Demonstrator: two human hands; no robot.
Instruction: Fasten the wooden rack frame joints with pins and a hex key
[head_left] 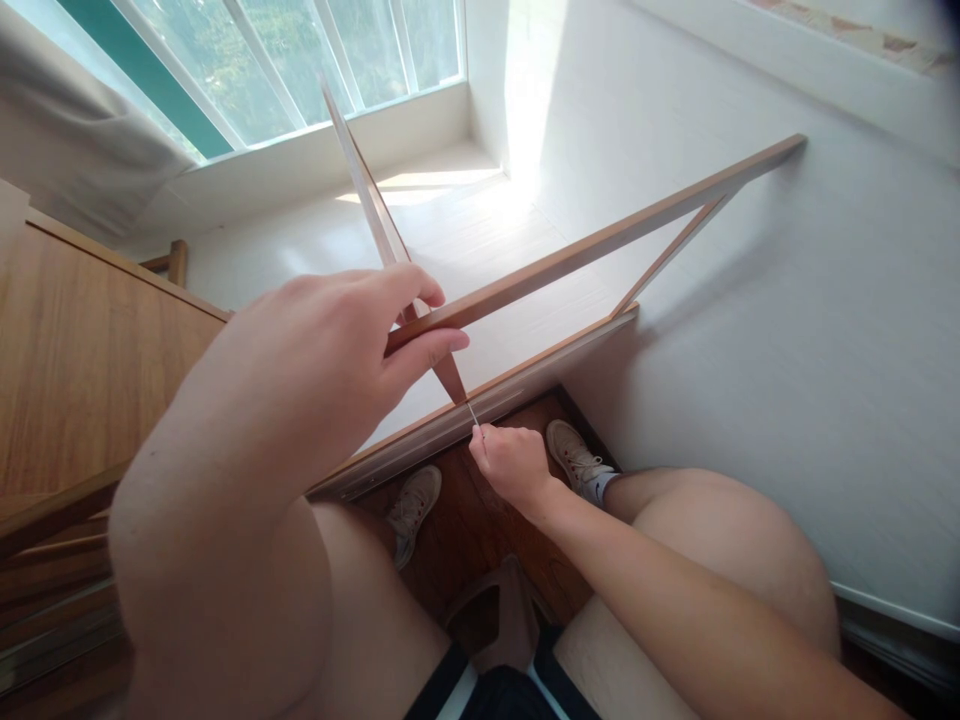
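My left hand (337, 335) is closed on the near end of a long brown wooden bar (592, 250), thumb below and fingers above. The bar slants up to the right, where a shorter wooden strut (671, 255) meets it. A second wooden piece (367, 190) passes under my left hand, its lower end close to the edge of the white ledge. Below it, my right hand (511, 465) is closed around a thin metal rod (472, 412). The rod's tip meets that lower end; its handle, if any, is hidden in my fist.
A white ledge (487, 240) with wooden edging (555, 355) lies beneath the pieces, below a window (300, 60). A white wall (787, 350) stands to the right, a wooden cabinet (90, 370) to the left. My knees flank a seat (510, 610) over the dark wooden floor.
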